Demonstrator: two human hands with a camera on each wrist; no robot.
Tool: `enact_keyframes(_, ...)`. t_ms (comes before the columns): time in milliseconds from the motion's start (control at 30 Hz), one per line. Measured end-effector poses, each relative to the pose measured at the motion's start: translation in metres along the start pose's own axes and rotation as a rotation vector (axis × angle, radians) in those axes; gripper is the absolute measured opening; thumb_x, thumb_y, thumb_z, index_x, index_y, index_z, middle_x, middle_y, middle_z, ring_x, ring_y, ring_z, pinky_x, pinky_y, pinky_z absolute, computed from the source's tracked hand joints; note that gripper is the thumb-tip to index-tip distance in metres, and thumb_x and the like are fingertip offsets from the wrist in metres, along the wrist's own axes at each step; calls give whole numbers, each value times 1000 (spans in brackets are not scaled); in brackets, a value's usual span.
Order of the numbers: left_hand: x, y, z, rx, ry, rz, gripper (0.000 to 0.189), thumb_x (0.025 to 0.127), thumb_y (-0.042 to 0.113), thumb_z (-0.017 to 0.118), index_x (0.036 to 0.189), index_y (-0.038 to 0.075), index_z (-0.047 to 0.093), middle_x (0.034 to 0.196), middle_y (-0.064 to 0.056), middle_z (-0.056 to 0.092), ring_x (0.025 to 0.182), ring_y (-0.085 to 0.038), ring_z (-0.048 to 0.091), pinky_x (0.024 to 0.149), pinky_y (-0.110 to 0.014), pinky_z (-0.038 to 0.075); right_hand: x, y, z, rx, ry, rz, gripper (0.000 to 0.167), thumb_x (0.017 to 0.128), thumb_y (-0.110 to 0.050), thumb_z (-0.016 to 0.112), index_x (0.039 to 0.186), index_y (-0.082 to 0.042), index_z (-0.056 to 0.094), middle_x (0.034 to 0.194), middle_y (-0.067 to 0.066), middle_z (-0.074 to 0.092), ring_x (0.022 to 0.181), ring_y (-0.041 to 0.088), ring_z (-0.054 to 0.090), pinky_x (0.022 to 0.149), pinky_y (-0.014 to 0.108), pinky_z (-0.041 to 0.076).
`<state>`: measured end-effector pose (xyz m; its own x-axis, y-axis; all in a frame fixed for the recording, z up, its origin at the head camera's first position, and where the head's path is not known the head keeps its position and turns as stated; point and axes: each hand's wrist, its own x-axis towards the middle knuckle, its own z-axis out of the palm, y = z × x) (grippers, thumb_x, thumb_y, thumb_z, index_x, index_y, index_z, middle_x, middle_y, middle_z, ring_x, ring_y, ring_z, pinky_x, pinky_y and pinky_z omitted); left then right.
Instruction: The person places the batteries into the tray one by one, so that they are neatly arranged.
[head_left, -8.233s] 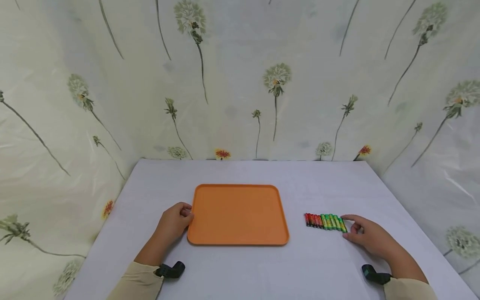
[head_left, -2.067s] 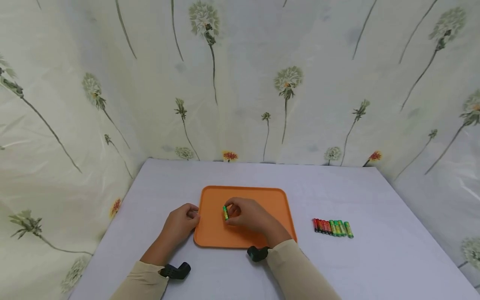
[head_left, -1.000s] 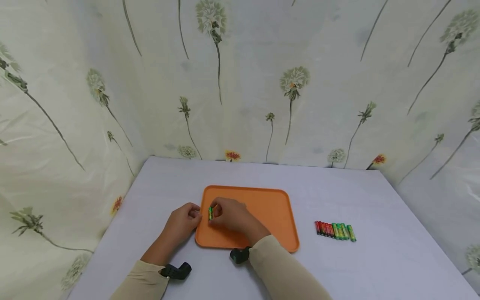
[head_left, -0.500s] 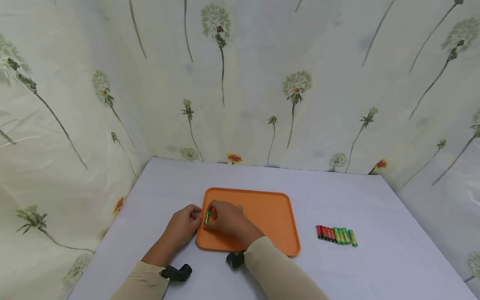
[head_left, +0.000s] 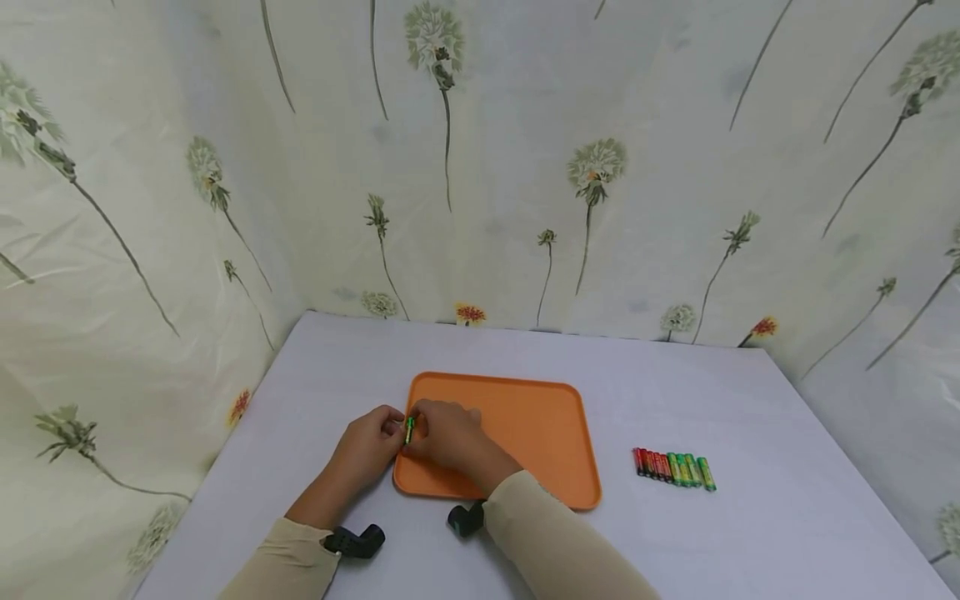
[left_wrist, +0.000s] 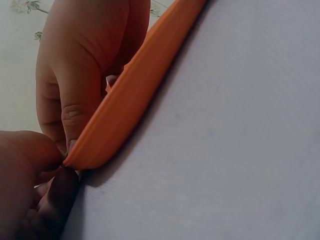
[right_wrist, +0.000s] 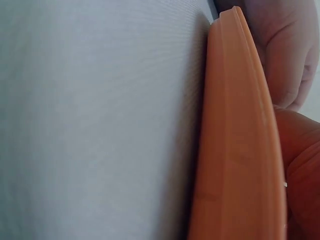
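Observation:
At the left rim of an orange tray [head_left: 528, 437], my right hand [head_left: 453, 437] pinches a green battery [head_left: 409, 430], which stands lengthwise along the rim in the head view. The left hand [head_left: 366, 446] grips that same rim from outside, thumb and finger meeting at its edge in the left wrist view. Both hands nearly touch there. In the right wrist view the tray's outer wall [right_wrist: 235, 130] hides the battery, and only part of the right hand [right_wrist: 305, 170] shows. Right of the tray lies a row of red batteries [head_left: 651, 464] and green batteries [head_left: 684, 470].
A white cloth [head_left: 615, 542] covers the table. One green battery [head_left: 707, 474] lies slightly apart at the row's right end. Dandelion-patterned sheeting [head_left: 495, 167] hangs behind and at both sides. A black wrist camera [head_left: 356, 542] sits on each wrist.
My right hand has taken a green battery from the row's right end and carried it left across the tray to the left rim. The left hand stays at the rim. The view has shifted slightly.

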<state>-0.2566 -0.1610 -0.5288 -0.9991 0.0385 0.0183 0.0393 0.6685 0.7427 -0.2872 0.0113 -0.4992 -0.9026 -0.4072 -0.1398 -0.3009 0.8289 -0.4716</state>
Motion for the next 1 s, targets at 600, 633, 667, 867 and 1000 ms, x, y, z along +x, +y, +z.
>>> enact_keyframes(600,-1,2,-1,1,4,-11,22,99,22,66,116,9,70,91,2,69,81,-12,62,73,-32,52,1,6,2,29,11,-18,49,83,-53,85,121,-27,67,90,-13,62,88,14,56,79,43,30)
enact_keyframes(633,-1,2,-1,1,4,-11,22,99,21,66,117,9,70,91,2,69,81,-12,62,73,-32,52,1,7,2,30,13,-22,49,83,-53,85,120,-28,67,88,-12,62,86,14,56,78,43,29)
enact_keyframes(667,-1,2,-1,2,5,-10,22,99,21,66,117,9,70,90,2,69,81,-13,61,73,-32,52,1,7,2,28,15,-25,48,83,-54,85,119,-28,67,86,-11,61,85,14,56,78,43,29)
enact_keyframes(867,0,2,-1,7,5,-8,22,99,21,65,117,10,70,90,2,68,80,-13,61,72,-32,51,1,10,3,35,30,-47,44,82,-53,86,115,-30,67,83,-9,59,81,13,55,77,43,28)
enact_keyframes(1000,0,2,0,9,7,-2,21,98,19,65,116,10,70,90,2,68,80,-13,60,71,-32,51,-1,11,3,45,30,-47,47,82,-53,85,118,-29,67,84,-10,59,82,13,56,77,43,28)
